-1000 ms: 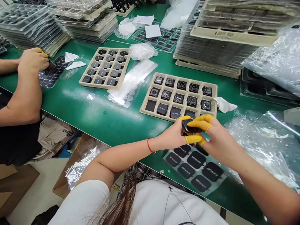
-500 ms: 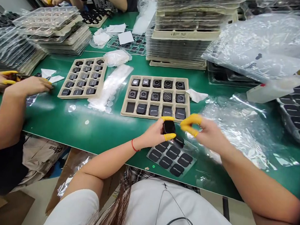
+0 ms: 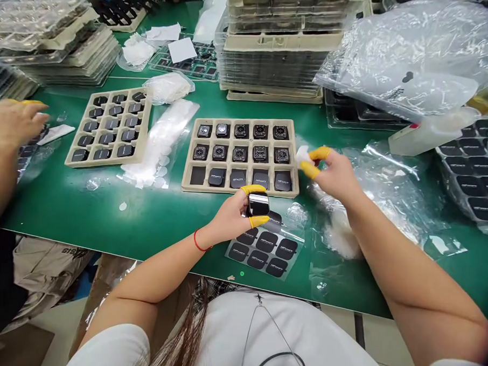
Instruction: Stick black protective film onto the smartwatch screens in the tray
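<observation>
Between yellow-cotted thumb and finger, my left hand (image 3: 235, 214) grips a smartwatch body (image 3: 258, 203), its glossy screen facing up. My right hand (image 3: 334, 173), also in yellow finger cots, pinches a crumpled white wipe (image 3: 303, 155) at the right side of a beige tray (image 3: 185, 172). In that tray, two rows of watch bodies lie back up; the front row has several black-covered pieces and one compartment at its left without a watch. A sheet of black square stickers (image 3: 258, 259) lies under and beside my left hand, partly covered by it.
Another beige tray (image 3: 138, 155) of black-covered pieces stands left, beside a clear strip with round films (image 3: 163, 141). Stacked trays (image 3: 269, 68) rise at the back. Plastic bags (image 3: 389, 195) and a white box (image 3: 416, 137) lie right. A co-worker's hand (image 3: 16, 122) is at far left.
My right hand has gone from beside the watch to the wipe and now pinches it. The watch in my left hand has tilted, its screen now reflecting light. The whole view has shifted.
</observation>
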`<control>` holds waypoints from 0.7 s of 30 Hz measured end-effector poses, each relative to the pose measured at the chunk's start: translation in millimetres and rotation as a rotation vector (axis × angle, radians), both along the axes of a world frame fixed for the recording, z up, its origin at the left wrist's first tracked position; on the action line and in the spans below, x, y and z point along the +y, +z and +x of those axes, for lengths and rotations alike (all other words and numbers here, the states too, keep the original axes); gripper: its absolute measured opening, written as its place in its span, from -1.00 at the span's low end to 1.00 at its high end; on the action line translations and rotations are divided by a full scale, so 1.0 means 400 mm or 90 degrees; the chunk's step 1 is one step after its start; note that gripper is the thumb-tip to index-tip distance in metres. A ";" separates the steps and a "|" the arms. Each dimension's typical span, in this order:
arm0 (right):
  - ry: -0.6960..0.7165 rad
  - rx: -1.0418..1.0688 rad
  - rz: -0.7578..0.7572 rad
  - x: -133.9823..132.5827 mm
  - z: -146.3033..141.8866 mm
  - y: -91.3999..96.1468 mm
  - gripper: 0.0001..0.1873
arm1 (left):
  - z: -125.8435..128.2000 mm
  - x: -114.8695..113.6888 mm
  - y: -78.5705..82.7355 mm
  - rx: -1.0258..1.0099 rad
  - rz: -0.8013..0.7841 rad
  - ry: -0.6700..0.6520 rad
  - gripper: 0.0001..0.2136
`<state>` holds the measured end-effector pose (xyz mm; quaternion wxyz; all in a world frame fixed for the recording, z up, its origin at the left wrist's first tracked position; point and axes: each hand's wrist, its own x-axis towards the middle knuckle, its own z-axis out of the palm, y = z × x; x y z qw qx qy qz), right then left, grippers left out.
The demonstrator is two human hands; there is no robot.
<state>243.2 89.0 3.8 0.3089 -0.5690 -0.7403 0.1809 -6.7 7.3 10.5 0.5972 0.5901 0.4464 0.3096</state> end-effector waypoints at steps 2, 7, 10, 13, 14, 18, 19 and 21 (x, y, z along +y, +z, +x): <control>0.211 0.031 0.056 -0.079 -0.055 0.025 -0.84 | 0.001 -0.002 -0.005 0.010 0.036 0.003 -0.48; 0.349 0.056 0.271 -0.186 -0.160 0.033 -0.83 | 0.002 -0.013 -0.022 0.042 0.079 -0.036 -0.58; 0.344 -0.021 0.282 -0.189 -0.167 0.025 -0.84 | 0.002 -0.016 -0.028 0.057 0.095 -0.060 -0.61; 0.265 -0.100 0.194 -0.166 -0.146 0.032 -0.76 | 0.004 -0.016 -0.024 0.056 0.091 -0.073 -0.61; 0.186 -0.096 0.155 -0.154 -0.134 0.037 -0.76 | 0.005 -0.016 -0.021 0.040 0.086 -0.047 -0.57; 0.002 0.020 -0.016 -0.122 -0.087 0.060 -0.65 | -0.001 -0.015 -0.005 -0.055 0.062 0.039 -0.45; 0.043 0.057 -0.093 -0.122 -0.080 0.064 -0.60 | -0.004 -0.015 -0.002 -0.080 0.058 0.047 -0.45; 0.132 0.136 -0.268 -0.131 -0.075 0.070 -0.58 | -0.013 -0.012 0.005 -0.124 0.060 0.062 -0.45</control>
